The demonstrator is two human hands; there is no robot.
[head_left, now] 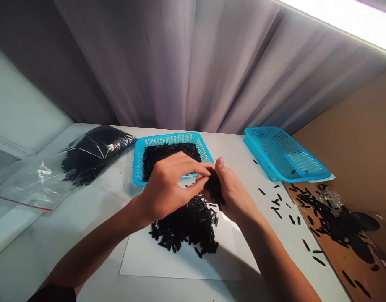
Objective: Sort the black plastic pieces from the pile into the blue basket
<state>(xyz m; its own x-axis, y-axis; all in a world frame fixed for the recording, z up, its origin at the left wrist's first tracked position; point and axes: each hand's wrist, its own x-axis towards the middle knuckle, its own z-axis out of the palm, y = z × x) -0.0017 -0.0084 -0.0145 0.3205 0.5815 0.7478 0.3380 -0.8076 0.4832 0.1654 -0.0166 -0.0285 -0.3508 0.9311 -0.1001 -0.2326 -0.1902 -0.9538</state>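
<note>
My right hand point(232, 191) is curled round a clump of small black pieces point(214, 186), thumb up. My left hand point(172, 184) reaches across to it, thumb and fingertips pinched together at the clump's left edge; what lies between these fingertips is too small to make out. Below both hands a loose pile of black strips point(186, 226) rests on a white sheet point(180, 266). Just behind my left hand stands a blue basket point(139, 167) filled with similar black pieces.
At the left lies a clear zip bag point(98, 151) of black material. A second blue basket point(275, 153) stands back right. Scattered black strips lie on the right of the white table point(262, 218) and on a brown surface point(340, 260).
</note>
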